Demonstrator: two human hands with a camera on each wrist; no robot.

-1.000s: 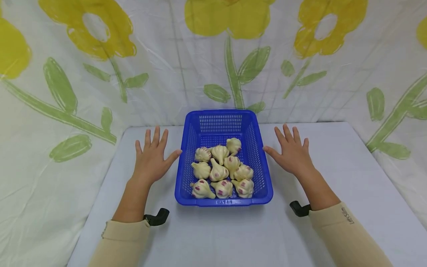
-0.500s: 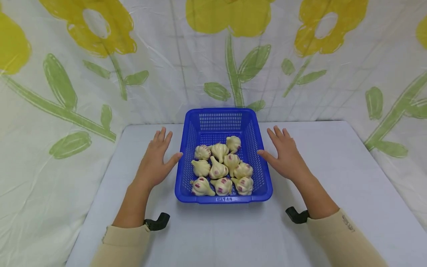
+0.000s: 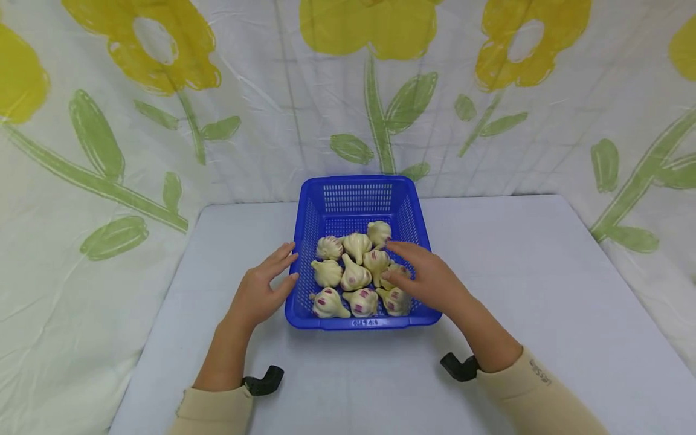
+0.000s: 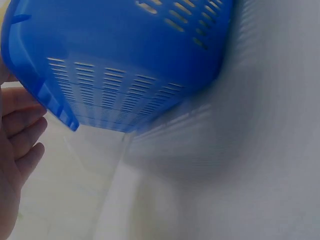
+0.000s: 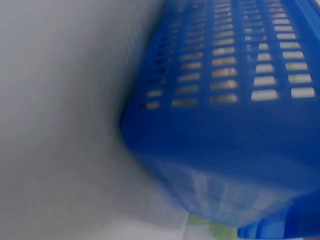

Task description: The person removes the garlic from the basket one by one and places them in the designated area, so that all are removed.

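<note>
A blue plastic basket (image 3: 365, 323) stands on the white table, with several garlic bulbs (image 3: 356, 275) lying in its near part. My right hand (image 3: 429, 279) reaches over the basket's right rim, fingers loosely bent above a garlic bulb (image 3: 396, 301) at the near right. It partly covers another bulb there, and I cannot tell whether it touches either. At the left rim is my left hand (image 3: 260, 295), fingers relaxed, holding nothing. In the left wrist view, the left hand's fingers (image 4: 25, 122) are beside the basket rim. The right wrist view has only the basket's slotted wall (image 5: 215, 125), blurred, without the hand.
White cloth covers the table (image 3: 522, 254) on both sides of the basket. Behind it hangs a white curtain (image 3: 261, 133) printed with yellow flowers. A dark wrist camera mount (image 3: 264, 380) sticks out by the left sleeve, and another mount (image 3: 460, 367) by the right.
My right hand has moved left from outside the basket to over its right-side garlic. The left hand has come lower at the left rim, its spread fingers drawing together. The bulbs have stayed put.
</note>
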